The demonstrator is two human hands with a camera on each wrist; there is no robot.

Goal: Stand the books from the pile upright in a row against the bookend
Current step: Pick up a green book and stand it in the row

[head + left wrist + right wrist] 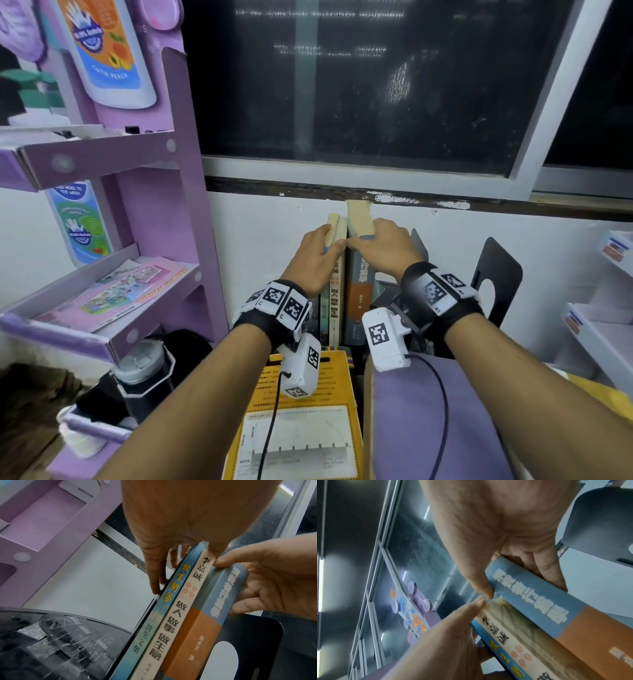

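Three books stand upright against the white wall: a thin blue book (324, 311), a cream book (336, 308) and a thick blue-and-orange book (358, 284). My left hand (334, 236) pinches the tops of the thin blue book (154, 622) and the cream book (173, 622) together. My right hand (363, 236) grips the top of the thick book (539, 601), thumb on its left side, fingers on its right. A black bookend (496, 270) stands just right of the row. A yellow book (298, 411) and a purple book (428, 411) lie flat in front.
A purple cardboard shelf unit (154, 222) stands close on the left, with a dark bottle (144, 370) at its foot. A dark window (342, 85) sits above the wall ledge. White bins (609, 308) are at the right edge.
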